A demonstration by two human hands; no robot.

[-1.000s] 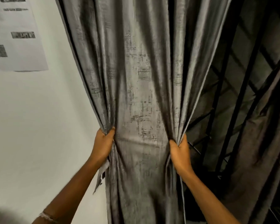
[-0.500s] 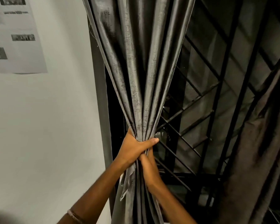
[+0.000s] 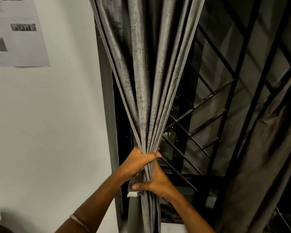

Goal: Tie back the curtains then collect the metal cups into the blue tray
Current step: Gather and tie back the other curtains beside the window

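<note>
curtain [image 3: 146,81] bunched narrower | left hand [image 3: 138,163], right hand [image 3: 155,179] grip it | grille [image 3: 217,106] exposed right

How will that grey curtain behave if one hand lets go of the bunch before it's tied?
Probably floppy: the grey curtain collapses into soft pleats where the left hand and right hand grip it. Its sheen suggests a fairly slick weave, so folds may slide out of a loose grip. Above the grip it fans wide, so it would likely spread again.
</note>
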